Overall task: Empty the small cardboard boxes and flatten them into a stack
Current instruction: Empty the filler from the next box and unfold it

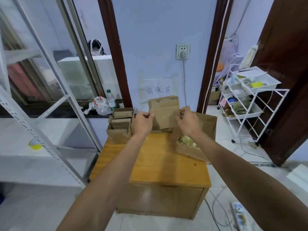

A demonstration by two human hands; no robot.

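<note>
Right now both hands meet at the twelve o'clock edge of the wooden tabletop [163, 157], holding one small cardboard box [164, 114] up between them. The left hand [141, 123] grips the box's nine o'clock edge, thumb on the near face and fingers curled behind. The right hand [187, 121] pinches the three o'clock edge in the same way. The box stands upright just above the tabletop, its broad plain panel facing the camera and a flap with printed marks rising behind it; whether it is fully flat I cannot tell. At ten o'clock on the tabletop sits a cluster of small boxes [120, 125], packed close and touching one another, just beside the left wrist. At two o'clock lies a larger open carton [196, 150] holding yellowish packets [188, 141], partly hidden by the right forearm. On the wall at twelve o'clock hangs a handwritten paper sign [158, 90], with a wall socket [183, 51] above it. A white wire trolley [246, 100] stands at three o'clock.
</note>
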